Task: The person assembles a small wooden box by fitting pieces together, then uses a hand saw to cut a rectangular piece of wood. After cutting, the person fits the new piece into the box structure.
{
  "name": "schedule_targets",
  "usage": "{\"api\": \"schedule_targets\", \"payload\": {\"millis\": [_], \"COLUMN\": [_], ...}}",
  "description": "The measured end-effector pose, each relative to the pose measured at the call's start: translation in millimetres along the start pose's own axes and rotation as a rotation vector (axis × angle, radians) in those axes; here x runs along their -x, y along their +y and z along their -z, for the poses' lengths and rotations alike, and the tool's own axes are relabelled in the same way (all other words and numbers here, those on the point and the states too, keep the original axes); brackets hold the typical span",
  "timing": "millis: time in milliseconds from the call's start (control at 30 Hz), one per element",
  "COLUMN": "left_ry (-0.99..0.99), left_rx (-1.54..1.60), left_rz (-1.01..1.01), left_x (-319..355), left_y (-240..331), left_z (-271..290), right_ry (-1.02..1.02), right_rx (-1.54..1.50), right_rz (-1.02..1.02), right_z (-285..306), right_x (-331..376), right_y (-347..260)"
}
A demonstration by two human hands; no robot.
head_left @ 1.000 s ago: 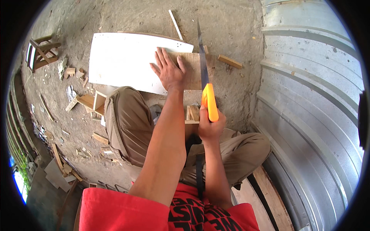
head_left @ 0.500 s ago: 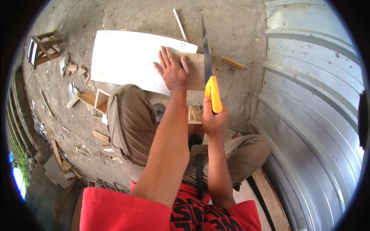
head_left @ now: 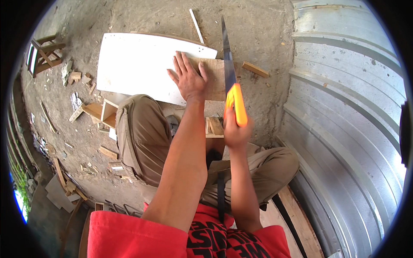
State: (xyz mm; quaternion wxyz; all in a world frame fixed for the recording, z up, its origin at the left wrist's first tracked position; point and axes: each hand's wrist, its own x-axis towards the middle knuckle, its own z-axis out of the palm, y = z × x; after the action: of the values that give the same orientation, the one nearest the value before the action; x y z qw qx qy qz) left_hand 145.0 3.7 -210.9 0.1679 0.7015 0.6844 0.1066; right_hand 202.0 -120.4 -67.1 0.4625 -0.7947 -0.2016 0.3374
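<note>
My right hand (head_left: 237, 131) is wrapped round the orange handle of a hand saw (head_left: 229, 71), whose blade points away from me. The blade runs along the right end of a brown wooden board (head_left: 215, 77). Pressed flat with fingers spread, my left hand (head_left: 190, 79) lies across the board's left part and the edge of a large white panel (head_left: 133, 64). Board and panel overlap, but what lies beneath them is mostly hidden. Below the board, between my knees, a small wooden frame (head_left: 214, 127) shows in part.
A corrugated metal wall (head_left: 344, 107) rises at the right. A wooden offcut (head_left: 256, 69) and a thin white strip (head_left: 196, 26) lie on the ground (head_left: 266, 26). At the left are a small wooden stool (head_left: 45, 53), an open wooden box (head_left: 103, 112) and scattered scraps.
The whole view has shifted slightly, moving everything a little leftward. My right hand still grips the saw, its blade at the board's right end; my left hand stays flat.
</note>
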Motion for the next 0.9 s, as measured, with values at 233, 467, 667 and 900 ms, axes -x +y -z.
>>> {"api": "schedule_targets", "payload": {"millis": [233, 467, 667, 900], "left_ry": [-0.001, -0.017, -0.024, -0.119], "left_rx": [0.017, 0.024, 0.02, -0.065], "left_rz": [0.006, 0.018, -0.003, -0.156], "left_x": [-3, 4, 2, 5], "left_y": [-3, -4, -1, 0], "left_z": [2, 5, 0, 12], "right_ry": [0.02, 0.004, -0.039, 0.127], "right_rx": [0.091, 0.012, -0.1, -0.101], "right_rz": [-0.063, -0.182, -0.14, -0.154], "right_z": [-2, 38, 10, 11], "right_x": [31, 127, -14, 18], "right_y": [3, 16, 7, 22]}}
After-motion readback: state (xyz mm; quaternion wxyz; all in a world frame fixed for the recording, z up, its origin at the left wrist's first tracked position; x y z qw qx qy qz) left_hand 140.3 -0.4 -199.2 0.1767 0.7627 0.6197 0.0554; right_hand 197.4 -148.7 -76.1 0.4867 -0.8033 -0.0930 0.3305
